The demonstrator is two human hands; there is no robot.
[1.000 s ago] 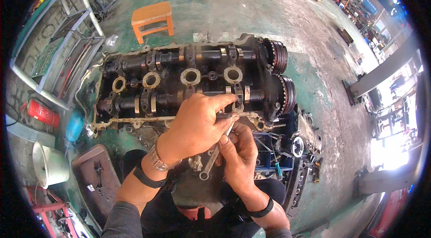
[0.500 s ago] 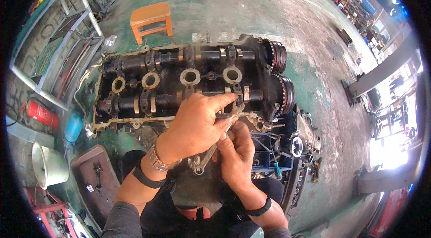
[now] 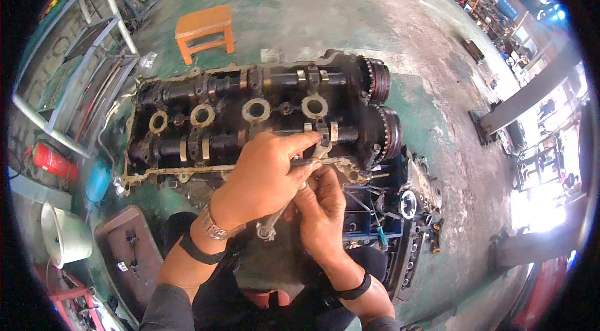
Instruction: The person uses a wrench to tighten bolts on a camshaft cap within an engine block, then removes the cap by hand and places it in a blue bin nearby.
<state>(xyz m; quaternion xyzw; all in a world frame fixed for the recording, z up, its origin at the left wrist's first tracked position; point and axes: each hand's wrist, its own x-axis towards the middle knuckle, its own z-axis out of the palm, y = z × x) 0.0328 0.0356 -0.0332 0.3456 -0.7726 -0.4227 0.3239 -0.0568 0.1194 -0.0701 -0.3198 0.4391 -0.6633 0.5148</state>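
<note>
Right hand [image 3: 322, 206] has thumb and fingers pinched round a wrench [image 3: 277, 216], just off the near edge of a cylinder head [image 3: 231, 122], toward its right-hand corner. From where I stand, the ring end slants down and to the left, while the upper end is lost among the fingers. Left hand [image 3: 265, 168] lies across that same edge, its forefinger stretched to a bearing cap [image 3: 322, 126]; what its thumb bears on is hidden, so I can't tell whether it grips anything. That wrench looks like plain steel: I'd expect it to be stiff, fairly light and hard to damage. With so much grime on the metalwork, it may well turn slippery. Its straight shank seems the best hold, thumb flat along it, clear of the ring.
</note>
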